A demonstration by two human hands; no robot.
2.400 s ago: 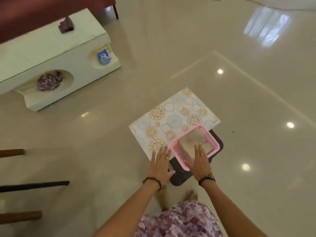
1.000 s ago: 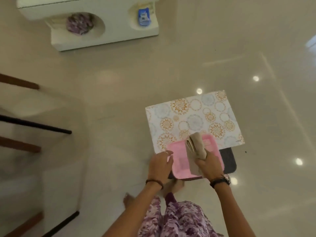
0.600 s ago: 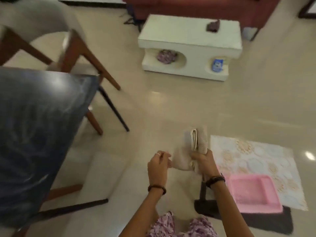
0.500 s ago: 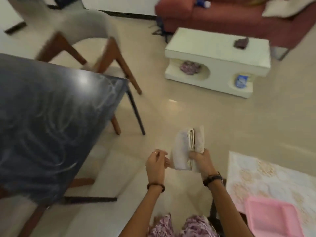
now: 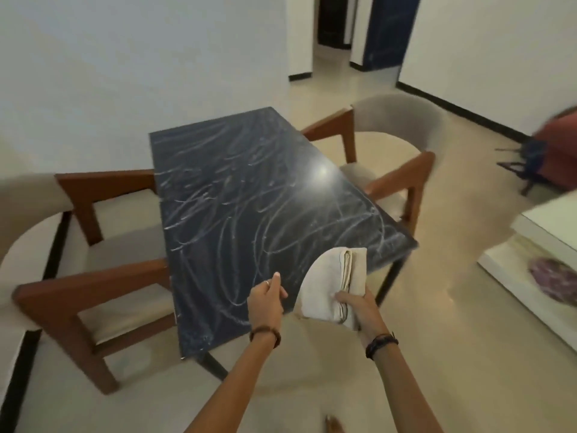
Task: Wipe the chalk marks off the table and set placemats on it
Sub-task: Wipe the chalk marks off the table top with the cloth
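The dark table (image 5: 249, 214) now fills the view, where half a second ago it lay off to the left and the placemats on the floor were visible; the person has turned to face it. The right hand (image 5: 356, 307) grips a folded cloth (image 5: 331, 285) above the table's near right corner, fingers curled round the fold. The left hand (image 5: 265, 303) hovers just beside the cloth, fingers loosely curled, holding nothing. Chalk marks (image 5: 237, 195) cover the whole table top. Chairs (image 5: 93, 276) flank the table. Wiping has evidently not begun; placemats are out of view.
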